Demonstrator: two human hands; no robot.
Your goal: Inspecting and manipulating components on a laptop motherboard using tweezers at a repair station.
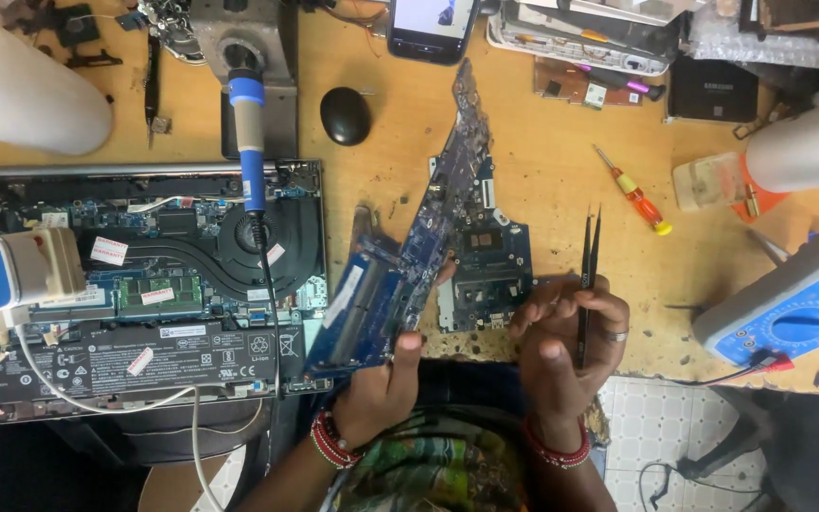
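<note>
My left hand (383,389) grips the near end of a long blue circuit board (428,228), holding it tilted up off the wooden bench. My right hand (566,346) holds black tweezers (588,275) upright, their two tips pointing away from me, just to the right of the board. Under the raised board lies a second blue board (490,275) flat on the bench, with a square chip near its middle. Both wrists wear red and white bead bracelets.
An opened laptop (144,284) with fan and battery exposed lies at left, a blue-handled soldering iron (250,142) over it. A black mouse (345,115), phone (431,28), red-yellow screwdriver (633,192) and blue multimeter (793,303) sit around the bench.
</note>
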